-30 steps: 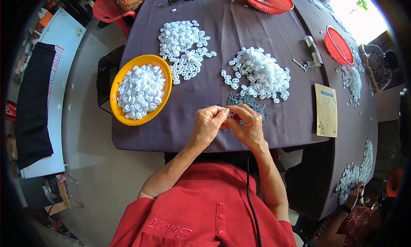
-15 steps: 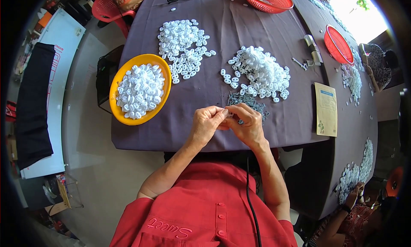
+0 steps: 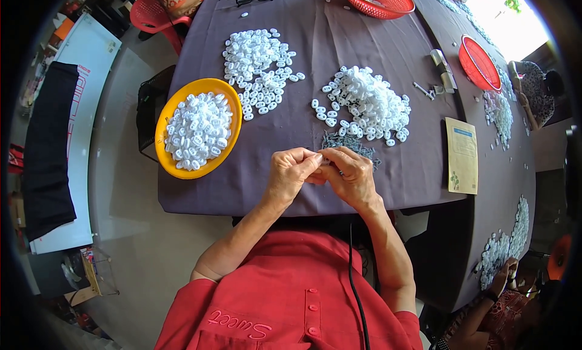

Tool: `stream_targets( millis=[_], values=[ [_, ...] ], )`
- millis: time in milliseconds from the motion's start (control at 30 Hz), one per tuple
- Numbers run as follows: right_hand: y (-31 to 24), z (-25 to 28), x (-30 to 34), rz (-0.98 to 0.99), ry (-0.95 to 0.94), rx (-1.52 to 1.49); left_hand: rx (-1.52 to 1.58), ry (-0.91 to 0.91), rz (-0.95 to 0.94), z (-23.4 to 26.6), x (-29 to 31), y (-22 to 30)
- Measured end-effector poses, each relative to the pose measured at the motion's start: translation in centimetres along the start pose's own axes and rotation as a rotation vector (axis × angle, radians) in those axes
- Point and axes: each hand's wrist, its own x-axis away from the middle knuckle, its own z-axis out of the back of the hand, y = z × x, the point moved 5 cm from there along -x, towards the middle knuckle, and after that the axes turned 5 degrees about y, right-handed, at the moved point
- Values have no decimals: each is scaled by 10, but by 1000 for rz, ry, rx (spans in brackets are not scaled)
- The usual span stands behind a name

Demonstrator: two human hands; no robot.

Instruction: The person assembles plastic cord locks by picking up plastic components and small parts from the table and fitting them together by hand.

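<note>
White piece (image 3: 326,161), small and largely hidden by the fingers, sits between the left hand (image 3: 288,173) and the right hand (image 3: 353,181) above the near edge of the desk (image 3: 418,168); the grip of each appears pinched closed on it, although the exact finger contact cannot be told. Uneven fingertip pressure could eject the piece onto the grey fasteners (image 3: 347,140) just beyond, and a forward knuckle movement could scatter those into the adjacent white heap (image 3: 371,106).

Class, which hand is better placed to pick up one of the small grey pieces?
Probably the right hand: it overlaps the grey pieces in this view, while the left hand sits farther off, to their left.
</note>
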Motion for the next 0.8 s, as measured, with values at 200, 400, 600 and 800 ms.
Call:
stream_targets(
  millis=[200,400,600,800],
  values=[
    [6,-6,-2,2,19,-30,43,44,1,3,-2,-1],
    [24,-18,6,-169,81,-155,104,93,82,9,-7,-11],
    [26,-20,11,-195,71,-138,59,78,100,12,-9,-17],
    [49,28,20,-244,241,-84,-172,260,-79,47,-7,20]
  ],
)
